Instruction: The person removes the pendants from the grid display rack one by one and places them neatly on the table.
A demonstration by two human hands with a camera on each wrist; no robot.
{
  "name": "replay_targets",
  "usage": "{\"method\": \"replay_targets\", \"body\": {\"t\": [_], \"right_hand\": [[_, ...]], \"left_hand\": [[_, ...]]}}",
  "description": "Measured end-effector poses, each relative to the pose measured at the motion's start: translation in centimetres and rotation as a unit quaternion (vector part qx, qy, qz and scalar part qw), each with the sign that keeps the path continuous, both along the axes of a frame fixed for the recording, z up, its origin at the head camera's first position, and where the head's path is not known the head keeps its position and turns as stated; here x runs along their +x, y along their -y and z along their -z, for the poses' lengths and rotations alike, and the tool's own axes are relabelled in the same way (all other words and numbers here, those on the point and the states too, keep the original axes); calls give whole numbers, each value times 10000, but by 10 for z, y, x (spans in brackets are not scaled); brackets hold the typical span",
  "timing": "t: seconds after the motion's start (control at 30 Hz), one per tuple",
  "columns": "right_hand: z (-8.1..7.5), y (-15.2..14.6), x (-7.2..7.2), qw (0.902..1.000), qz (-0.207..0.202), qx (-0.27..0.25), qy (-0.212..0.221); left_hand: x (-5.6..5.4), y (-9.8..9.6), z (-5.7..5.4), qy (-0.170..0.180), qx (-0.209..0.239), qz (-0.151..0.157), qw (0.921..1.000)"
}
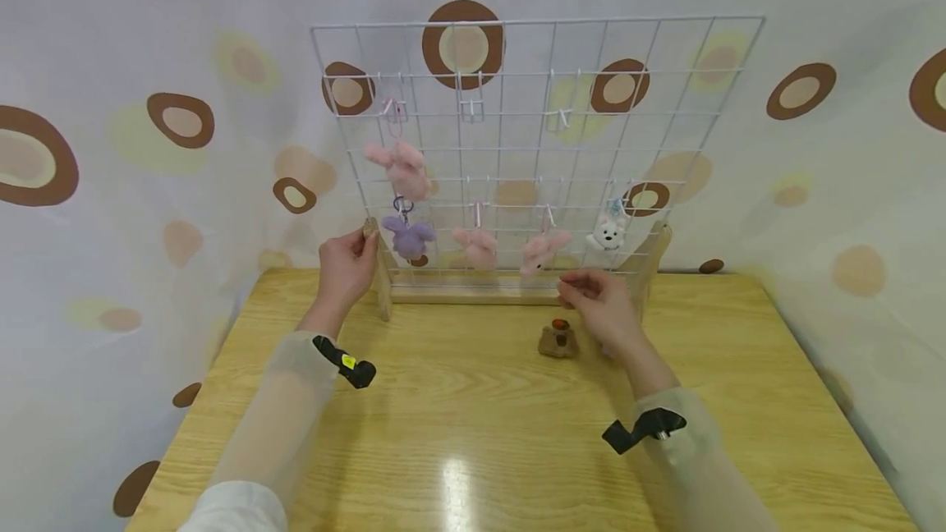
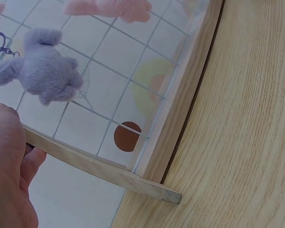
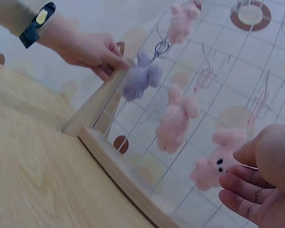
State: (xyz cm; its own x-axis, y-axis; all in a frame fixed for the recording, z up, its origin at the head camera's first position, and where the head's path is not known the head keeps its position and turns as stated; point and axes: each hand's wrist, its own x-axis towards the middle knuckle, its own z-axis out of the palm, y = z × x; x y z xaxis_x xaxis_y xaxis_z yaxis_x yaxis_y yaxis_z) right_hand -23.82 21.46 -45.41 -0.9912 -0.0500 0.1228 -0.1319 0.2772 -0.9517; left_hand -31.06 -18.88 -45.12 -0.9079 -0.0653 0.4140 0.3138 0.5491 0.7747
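Note:
My left hand (image 1: pixel 346 271) pinches the top of the wooden side post (image 1: pixel 383 286) of a white wire grid rack (image 1: pixel 537 20). Hanging close beside that hand is a purple plush keychain (image 1: pixel 410 239). At the lower right of the grid, my right hand (image 1: pixel 608 308) has loosely bent fingers with nothing between them. Its fingertips overlap a pink plush keychain (image 3: pixel 210 170) in the right wrist view. A second pink plush (image 1: pixel 476 248) hangs to the left of that one, and a white plush dog (image 1: pixel 609 233) to its right.
Another pink plush (image 1: pixel 406 174) hangs higher at left. Bare hooks (image 1: pixel 471 110) sit on the upper grid. A brown plush (image 1: pixel 556 341) lies on the wooden table (image 1: pixel 443 409), before the rack's base bar (image 1: pixel 473 295). A patterned cloth (image 1: pixel 177 15) covers the wall behind.

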Motion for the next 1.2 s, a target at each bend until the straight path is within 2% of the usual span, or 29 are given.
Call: {"method": "replay_targets", "body": {"t": [0.2, 0.47, 0.6, 0.73, 0.9, 1.07, 1.2], "right_hand": [[-24, 8, 9, 9991, -180, 0, -389], [-53, 16, 17, 9971, -469, 87, -599], [-64, 20, 14, 9956, -557, -17, -749], [-72, 27, 8, 9951, -597, -225, -760], [-79, 34, 1, 9944, -519, -570, -719], [-84, 38, -3, 9926, -497, -703, -857], [-88, 39, -5, 9925, -462, -801, -802]], "left_hand": [[-4, 0, 1, -220, -114, 8, 9997], [-3, -3, 1, 24, -62, 121, 9999], [-4, -4, 0, 9, -105, 153, 9998], [-3, -2, 1, 44, -129, 62, 9999], [-1, 0, 1, 186, 37, 45, 9998], [1, 0, 1, 219, 108, 77, 9997], [1, 0, 1, 228, 158, 52, 9996]]}}
